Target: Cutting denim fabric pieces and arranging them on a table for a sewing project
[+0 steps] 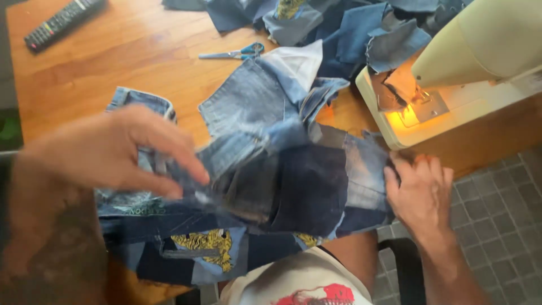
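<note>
A: What does the head view show at the near edge?

B: A patchwork (293,186) of denim pieces, dark and pale blue, is stretched between both hands above the table (113,62) edge. The left hand (107,152) pinches its left end, thumb under and fingers on top, clenched on the cloth. That hand is blurred.

A: And the other one?

B: The right hand (420,192) grasps the patchwork's right edge, fingers curled over the fabric, just near of the sewing machine (468,73).

A: Where is the machine?

B: Far right on the table, cream-coloured, with its lamp glowing yellow on the needle plate. A small scrap (389,93) lies by the needle.

A: What is under the patchwork?

B: More denim. A jeans panel (248,101) lies just beyond it, and a dark piece with a yellow print (206,243) hangs over the near edge, below the left hand.

A: Anything farther back?

B: A pile of blue scraps (350,28) at the far side, left of the machine. Blue-handled scissors (234,53) lie just near of that pile. A black remote (62,21) sits at the far left corner, well apart from the cloth.

A: And off the table?

B: A grey tiled floor (508,214) at the right.
</note>
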